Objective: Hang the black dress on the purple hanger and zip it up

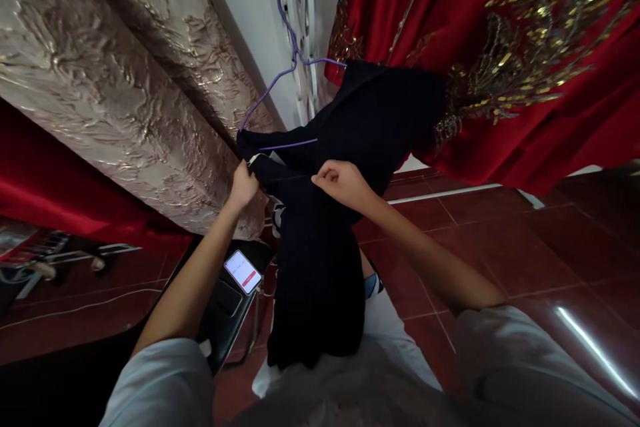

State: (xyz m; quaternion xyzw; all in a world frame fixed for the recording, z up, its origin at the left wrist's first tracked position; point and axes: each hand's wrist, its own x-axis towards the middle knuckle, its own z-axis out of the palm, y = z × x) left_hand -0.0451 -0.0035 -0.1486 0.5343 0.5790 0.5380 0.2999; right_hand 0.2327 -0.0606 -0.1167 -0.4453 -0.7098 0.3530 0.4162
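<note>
A dark navy garment hangs in front of me, partly on a purple hanger. The hanger's hook is over a ring by the white metal rack. My left hand is closed on the garment's edge at the left, near a pale strip that looks like a label or trim. With finger and thumb, my right hand pinches the same upper edge further right. The lower hanger bar shows inside the garment's opening. The cloth drapes down over my lap, and its far part spreads to the right.
Patterned beige curtain-like fabric hangs at the left. Red fabric with gold sequins hangs at the right. A lit phone lies on a black seat at my left. The floor is red tile.
</note>
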